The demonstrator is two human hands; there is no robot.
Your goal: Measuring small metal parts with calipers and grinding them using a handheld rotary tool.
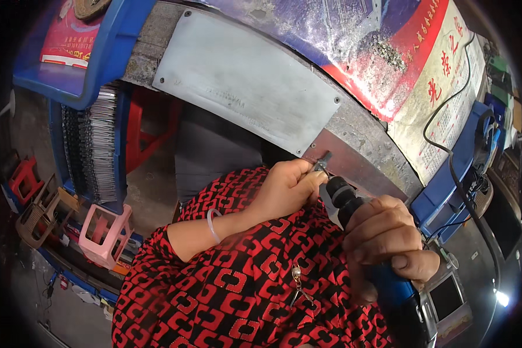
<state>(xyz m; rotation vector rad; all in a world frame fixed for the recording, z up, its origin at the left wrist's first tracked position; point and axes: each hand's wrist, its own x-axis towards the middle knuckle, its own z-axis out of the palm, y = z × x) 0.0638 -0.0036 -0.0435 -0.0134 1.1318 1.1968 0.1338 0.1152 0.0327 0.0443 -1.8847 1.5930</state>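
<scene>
My left hand [287, 188] is closed, thumb and fingers pinching a small grey metal part [322, 162] at the front edge of the bench. My right hand [388, 238] is wrapped round a power screwdriver [343, 198] with a black nose and a blue body. Its nose points up and left toward the pinched part. Whether the tip touches that part I cannot tell, as my left fingers partly cover the spot. Just beyond my left hand lies a pale metal plate [238, 75], fastened to the bench with screws at its corners.
A heap of small metal pieces [385, 51] lies on printed sheets across the bench. At the left stand a blue tray [58, 81] and a blue bin of stacked thin metal parts [101, 151]. A pink stool [105, 232] is lower left; a black cable [455, 168] hangs at the right.
</scene>
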